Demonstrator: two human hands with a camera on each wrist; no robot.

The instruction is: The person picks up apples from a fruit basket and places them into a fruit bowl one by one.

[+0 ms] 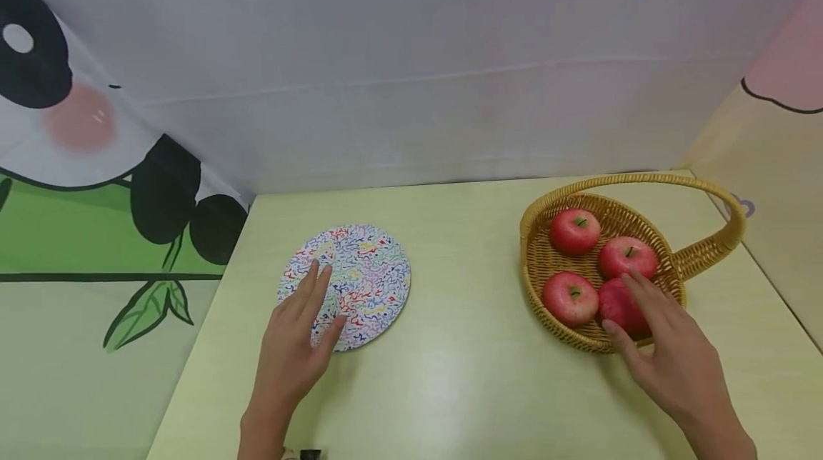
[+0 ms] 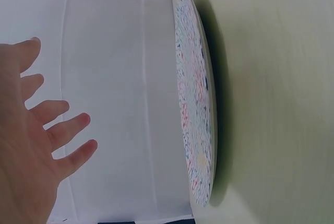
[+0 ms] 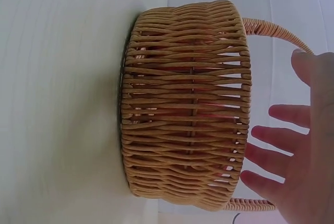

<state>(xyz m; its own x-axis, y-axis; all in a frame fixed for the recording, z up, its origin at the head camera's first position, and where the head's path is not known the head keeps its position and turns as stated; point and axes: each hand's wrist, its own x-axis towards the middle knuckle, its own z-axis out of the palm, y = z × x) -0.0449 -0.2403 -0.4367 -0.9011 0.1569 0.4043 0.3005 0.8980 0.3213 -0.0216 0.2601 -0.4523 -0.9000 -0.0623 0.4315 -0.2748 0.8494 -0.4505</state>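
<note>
My left hand (image 1: 292,346) hovers over the near left part of a round board (image 1: 379,281) with multicoloured squiggles, its fingers spread and holding nothing. In the left wrist view the board (image 2: 195,98) lies flat on the table, apart from the hand (image 2: 31,130). At the right, a wicker basket (image 1: 536,288) with a tall handle holds several red apples (image 1: 570,298). My right hand (image 1: 678,360) is above the basket's near right rim, fingers extended over the nearest apple (image 1: 620,306), which it partly hides. The right wrist view shows the fingers (image 3: 276,158) just over the basket's rim.
The pale yellow table (image 1: 450,374) carries the board at left and the basket at right. The basket's handle (image 1: 707,253) arches toward the right edge. A white cloth (image 1: 450,88) hangs behind, and a cartoon-printed panel (image 1: 77,231) stands at left.
</note>
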